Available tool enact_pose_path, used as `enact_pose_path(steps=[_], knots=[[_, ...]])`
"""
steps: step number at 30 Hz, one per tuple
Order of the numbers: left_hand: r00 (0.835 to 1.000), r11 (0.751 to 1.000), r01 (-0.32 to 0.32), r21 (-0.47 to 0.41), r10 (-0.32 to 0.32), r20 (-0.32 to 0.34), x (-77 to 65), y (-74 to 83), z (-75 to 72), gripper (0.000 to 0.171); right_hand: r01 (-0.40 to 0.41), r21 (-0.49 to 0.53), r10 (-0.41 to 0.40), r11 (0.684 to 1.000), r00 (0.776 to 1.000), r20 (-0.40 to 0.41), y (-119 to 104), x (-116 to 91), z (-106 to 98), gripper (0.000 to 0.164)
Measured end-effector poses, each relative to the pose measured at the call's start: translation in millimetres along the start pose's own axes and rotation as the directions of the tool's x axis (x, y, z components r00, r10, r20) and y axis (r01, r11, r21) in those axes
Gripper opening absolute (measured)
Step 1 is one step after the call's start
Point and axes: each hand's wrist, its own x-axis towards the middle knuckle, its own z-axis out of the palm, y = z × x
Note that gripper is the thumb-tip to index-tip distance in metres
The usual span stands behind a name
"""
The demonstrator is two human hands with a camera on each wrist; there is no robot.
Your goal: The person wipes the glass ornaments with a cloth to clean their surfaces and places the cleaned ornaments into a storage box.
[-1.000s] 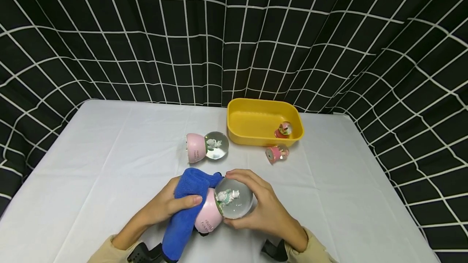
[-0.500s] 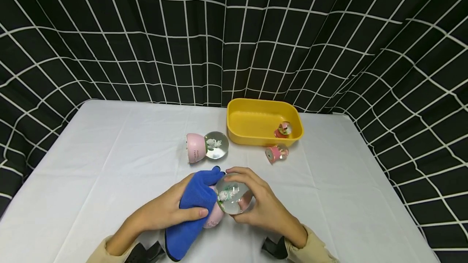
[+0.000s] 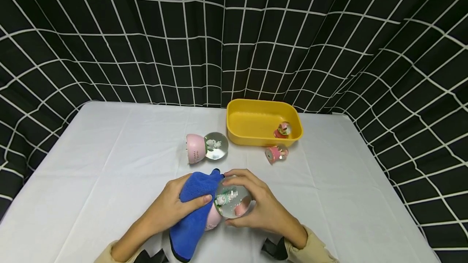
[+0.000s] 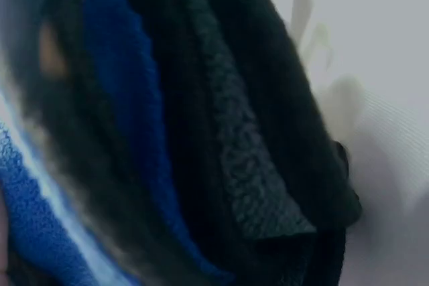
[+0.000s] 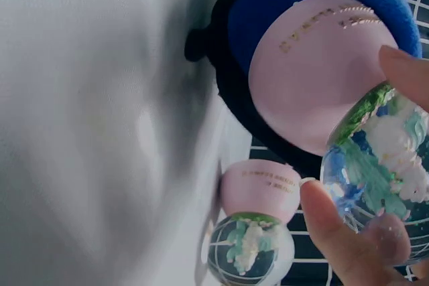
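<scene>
Near the front of the table, my two hands hold a snow globe with a clear ball [image 3: 234, 194] and a pink base [image 5: 315, 72]. My left hand [image 3: 173, 204] grips a blue cloth [image 3: 193, 222] wrapped round the base, thumb lying on top. Fingers and thumb of my right hand [image 3: 268, 208] curl round the ball, which has a white figure inside. Gold lettering on the base shows in the right wrist view. Cloth folds fill most of the left wrist view, hiding the base there.
Behind the hands, a second pink snow globe [image 3: 196, 148] lies on its side on the white table [image 3: 120, 153]. A yellow tray [image 3: 252, 140] at the back holds a small globe [image 3: 282, 130]. Another small pink globe [image 3: 276, 154] lies before it. Black gridded curtain [image 3: 161, 44] surrounds the table.
My left hand has shifted right with the cloth, which now covers more of the pink base and its lettering. The right hand stays almost in place on the ball.
</scene>
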Motion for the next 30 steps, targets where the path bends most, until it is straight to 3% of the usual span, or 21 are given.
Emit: enact_pose_path(steps=[5,7,10,13,16,19,25,28,30], knots=[[0.998,0.998,0.052,-0.026,-0.053,-0.022,0.9,0.3,-2.5,0.03,0.021,-0.022,-0.021,1.0,1.0,0.014,-1,-2,-1,0.076],[0.999,0.997,0.055,-0.048,-0.054,0.006,0.9,-0.8,-4.7,0.031,0.033,-0.019,-0.033,0.999,0.999,0.027,-2,-3,-1,0.074],[0.992,0.989,0.046,-0.138,-0.029,0.127,0.7,-3.9,-8.7,0.035,0.057,0.01,-0.057,0.998,0.997,0.054,-4,-5,-1,0.073],[0.965,0.97,0.04,-0.241,0.025,0.262,1.2,-8.2,-13.0,0.04,0.087,0.04,-0.09,0.995,0.993,0.076,-6,-6,-1,0.074],[0.941,0.946,0.045,-0.32,0.067,0.33,2.4,-12.4,-16.0,0.039,0.117,0.052,-0.121,0.992,0.99,0.077,-8,-7,-2,0.073],[0.941,0.931,0.034,-0.364,0.093,0.324,3.7,-15.0,-17.4,0.031,0.133,0.066,-0.137,0.989,0.988,0.07,-9,-7,-2,0.071],[0.974,0.927,-0.072,-0.369,0.145,0.175,5.9,-16.3,-17.0,0.016,0.206,0.069,-0.211,0.976,0.975,0.068,-11,-7,-4,0.067],[0.976,0.916,-0.052,-0.399,0.131,0.174,5.0,-16.9,-17.3,0.019,0.255,0.065,-0.259,0.965,0.964,0.059,-11,-6,-4,0.067],[0.968,0.896,0.012,-0.443,0.101,0.231,3.6,-17.8,-17.8,0.029,0.287,0.068,-0.29,0.955,0.956,0.037,-10,-5,-5,0.066]])
